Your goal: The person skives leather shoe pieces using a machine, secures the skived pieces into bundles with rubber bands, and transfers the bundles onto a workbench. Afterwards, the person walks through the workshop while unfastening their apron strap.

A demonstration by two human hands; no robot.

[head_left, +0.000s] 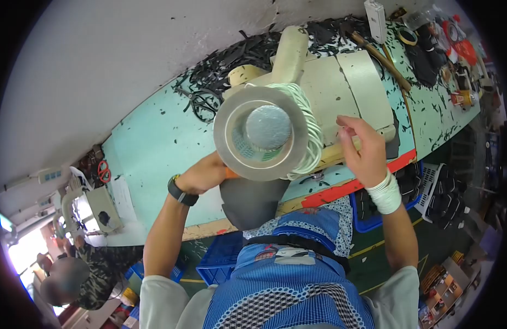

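A round lamp-like head (pixel 268 127), with a silvery dome in its middle and a pale cord (pixel 312 131) looped down its right side, stands between the camera and the work, covering part of the cream machine (pixel 349 82) behind it. The left hand (pixel 205 174), with a dark watch (pixel 182 191) at the wrist, is at the lower left edge of this head; its fingertips are hidden, so whether they pinch anything cannot be told, though something orange (pixel 230 174) shows just beside them. Near that hand, a dark grey piece (pixel 253 205) hangs over the front edge of the counter (pixel 160 142), its upper part hidden by the head. The right hand (pixel 368 153), its wrist wrapped in a white band (pixel 385 195), is over the machine's right front, fingers loosely bent and thumb parted from the forefinger. Black scraps (pixel 237 52) litter the counter behind the machine, with dark-handled scissors (pixel 203 104) to its left. Farther right are a wooden stick (pixel 384 61), a white box (pixel 376 22) and a tape roll (pixel 408 37). Below the right forearm sits a blue crate (pixel 368 223) of black pieces; at far left, another person (pixel 97 274) in camouflage is near a second machine (pixel 104 211).
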